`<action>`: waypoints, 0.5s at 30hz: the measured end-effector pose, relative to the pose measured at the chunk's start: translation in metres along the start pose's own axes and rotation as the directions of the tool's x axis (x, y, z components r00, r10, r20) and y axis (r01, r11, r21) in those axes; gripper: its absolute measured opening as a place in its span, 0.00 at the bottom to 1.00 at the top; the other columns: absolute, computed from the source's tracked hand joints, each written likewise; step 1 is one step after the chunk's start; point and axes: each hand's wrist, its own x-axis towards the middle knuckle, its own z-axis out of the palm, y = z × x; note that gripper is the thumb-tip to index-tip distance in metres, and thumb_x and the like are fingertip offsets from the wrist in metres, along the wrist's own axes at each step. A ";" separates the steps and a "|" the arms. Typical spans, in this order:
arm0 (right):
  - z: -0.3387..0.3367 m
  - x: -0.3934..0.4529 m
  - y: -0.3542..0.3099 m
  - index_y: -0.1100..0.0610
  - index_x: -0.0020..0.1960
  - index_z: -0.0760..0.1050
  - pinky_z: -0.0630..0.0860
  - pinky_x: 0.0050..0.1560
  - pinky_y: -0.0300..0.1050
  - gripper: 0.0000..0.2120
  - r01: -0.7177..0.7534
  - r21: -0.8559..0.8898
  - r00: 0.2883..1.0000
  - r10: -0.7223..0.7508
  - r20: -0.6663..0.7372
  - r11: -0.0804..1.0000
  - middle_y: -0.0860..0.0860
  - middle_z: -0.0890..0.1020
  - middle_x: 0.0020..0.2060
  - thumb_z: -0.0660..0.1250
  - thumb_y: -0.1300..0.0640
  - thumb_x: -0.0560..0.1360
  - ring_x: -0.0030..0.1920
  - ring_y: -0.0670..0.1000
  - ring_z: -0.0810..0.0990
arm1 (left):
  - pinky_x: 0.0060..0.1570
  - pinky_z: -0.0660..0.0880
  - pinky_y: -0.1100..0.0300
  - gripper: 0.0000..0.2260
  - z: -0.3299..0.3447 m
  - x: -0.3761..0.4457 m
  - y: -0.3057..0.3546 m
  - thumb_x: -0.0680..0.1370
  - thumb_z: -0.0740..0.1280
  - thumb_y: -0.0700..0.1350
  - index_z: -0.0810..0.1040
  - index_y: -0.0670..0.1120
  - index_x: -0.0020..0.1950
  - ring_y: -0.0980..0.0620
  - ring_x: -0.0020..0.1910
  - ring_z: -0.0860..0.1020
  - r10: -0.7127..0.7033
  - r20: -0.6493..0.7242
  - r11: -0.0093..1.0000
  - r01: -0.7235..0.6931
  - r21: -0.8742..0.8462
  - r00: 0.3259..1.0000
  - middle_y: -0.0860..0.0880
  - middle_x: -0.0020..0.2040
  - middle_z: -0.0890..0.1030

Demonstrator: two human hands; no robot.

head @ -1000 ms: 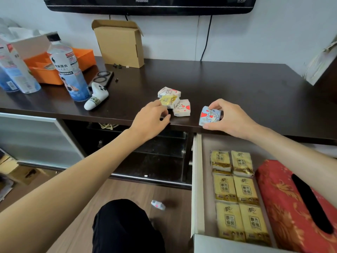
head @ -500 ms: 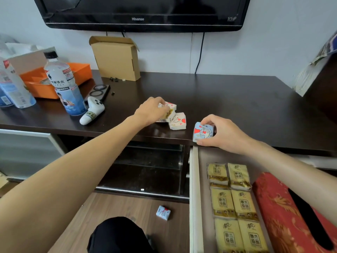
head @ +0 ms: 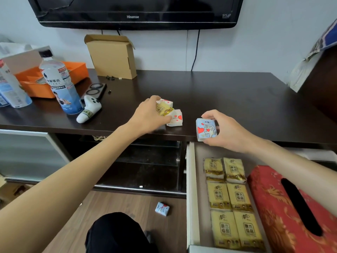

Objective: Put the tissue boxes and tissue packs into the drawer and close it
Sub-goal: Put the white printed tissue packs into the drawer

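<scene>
Fingers of the right hand (head: 226,130) pinch a blue tissue pack (head: 206,129) (heart print); the left hand (head: 148,115) grips a yellow pack (head: 162,109).

6 yellow packs (head: 230,198), 5 small packs (head: 207,129), 1 red tissue box (head: 273,203), 2 bottles (head: 60,83).

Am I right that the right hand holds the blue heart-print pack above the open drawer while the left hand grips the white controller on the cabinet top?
Not quite. In the head view the left hand grips the yellow tissue pack, not the white controller, which lies untouched further left. The right hand does hold the blue heart-print pack above the open drawer.
</scene>
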 end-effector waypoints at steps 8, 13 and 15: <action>-0.023 -0.092 0.012 0.40 0.53 0.69 0.80 0.48 0.48 0.24 -0.077 -0.160 0.993 0.089 0.071 0.984 0.39 0.80 0.53 0.76 0.35 0.64 0.51 0.41 0.80 | 0.41 0.75 0.64 0.21 0.029 -0.113 0.071 0.67 0.77 0.60 0.71 0.57 0.53 0.61 0.44 0.77 0.296 0.323 0.955 -0.280 -0.095 0.899 0.59 0.48 0.77; -0.021 -0.141 0.024 0.39 0.51 0.66 0.66 0.39 0.36 0.26 0.042 -0.477 0.975 0.069 0.212 0.878 0.34 0.73 0.47 0.63 0.22 0.65 0.47 0.39 0.73 | 0.38 0.71 0.66 0.19 0.083 -0.140 0.089 0.70 0.74 0.61 0.70 0.53 0.51 0.57 0.46 0.73 0.409 0.477 0.857 -0.507 0.091 0.778 0.57 0.50 0.73; -0.018 -0.148 0.028 0.39 0.51 0.66 0.66 0.39 0.36 0.23 0.091 -0.517 0.963 0.056 0.263 0.851 0.37 0.71 0.47 0.66 0.26 0.66 0.47 0.41 0.71 | 0.39 0.67 0.69 0.20 0.102 -0.140 0.088 0.70 0.74 0.60 0.71 0.52 0.51 0.57 0.47 0.69 0.443 0.487 0.833 -0.547 0.089 0.753 0.56 0.50 0.73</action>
